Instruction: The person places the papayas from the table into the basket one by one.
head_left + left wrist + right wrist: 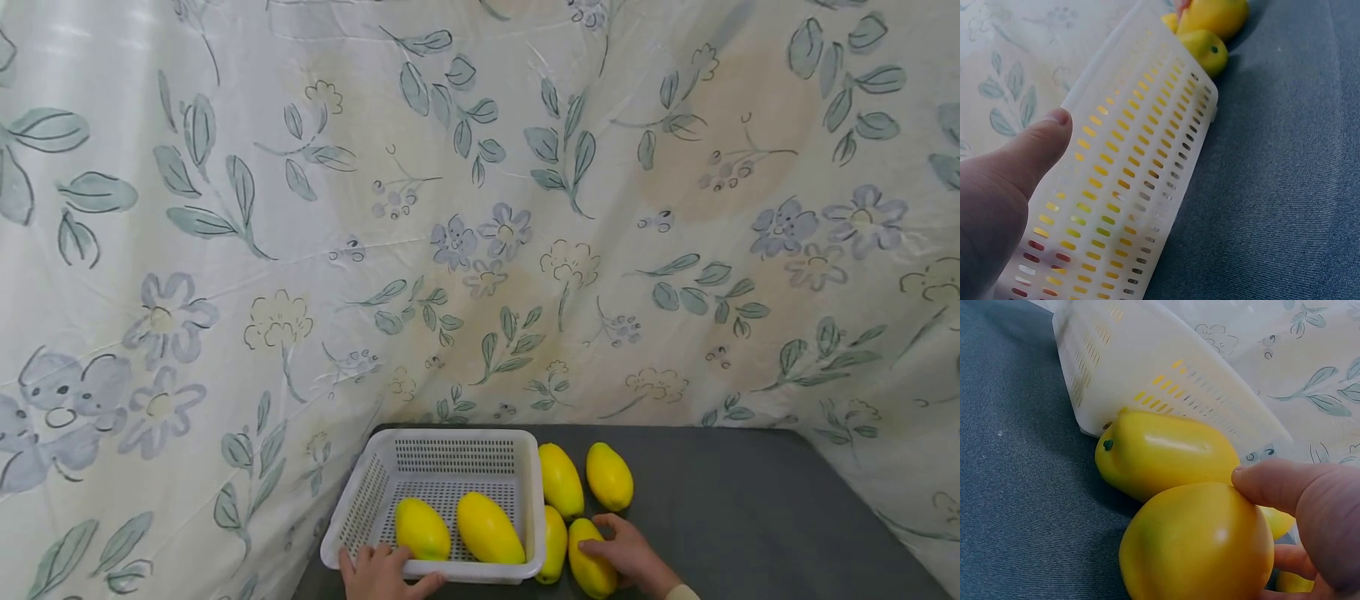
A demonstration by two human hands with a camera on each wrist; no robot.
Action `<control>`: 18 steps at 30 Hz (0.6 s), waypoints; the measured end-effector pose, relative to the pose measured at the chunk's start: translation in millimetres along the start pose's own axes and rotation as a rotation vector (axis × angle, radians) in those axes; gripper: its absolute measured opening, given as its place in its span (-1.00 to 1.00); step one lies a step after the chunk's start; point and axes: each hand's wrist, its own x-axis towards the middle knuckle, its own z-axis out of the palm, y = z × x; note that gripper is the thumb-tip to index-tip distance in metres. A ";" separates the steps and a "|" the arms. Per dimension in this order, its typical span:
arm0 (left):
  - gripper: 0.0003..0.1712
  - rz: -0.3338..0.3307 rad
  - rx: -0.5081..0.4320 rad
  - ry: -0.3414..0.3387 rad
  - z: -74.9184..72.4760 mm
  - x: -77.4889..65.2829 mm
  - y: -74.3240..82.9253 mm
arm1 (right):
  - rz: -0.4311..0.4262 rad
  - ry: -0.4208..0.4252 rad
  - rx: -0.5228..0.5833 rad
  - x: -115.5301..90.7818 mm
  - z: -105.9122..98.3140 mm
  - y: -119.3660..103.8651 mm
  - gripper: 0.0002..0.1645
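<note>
A white perforated plastic basket (531, 500) holds two yellow papaya-like fruits, one on the left (422, 530) and one on the right (489, 530). My left hand (384, 575) grips its near rim at the left corner, thumb (1044, 147) outside the wall and fingers over the rim. Right of the basket, my right hand (633, 557) holds another yellow papaya-like fruit (1197, 544) between thumb and fingers. A similar fruit (1166, 453) with a green stem end lies between that one and the basket wall.
Farther back beside the basket lie two more yellow fruits, one close to its wall (561, 481) and one farther right (609, 477). Everything rests on a dark grey cloth-covered table (750, 508). A floral curtain (480, 250) hangs behind and along both sides.
</note>
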 end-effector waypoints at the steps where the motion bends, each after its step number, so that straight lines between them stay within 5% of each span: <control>1: -0.04 0.000 0.002 0.003 0.3 0.1 0.2 | -0.003 0.000 0.001 0.1 -0.1 0.5 -0.06; 18: -0.02 0.003 0.010 0.007 0.7 -0.3 0.3 | -0.032 0.063 0.124 -8.5 -21.9 5.3 -0.13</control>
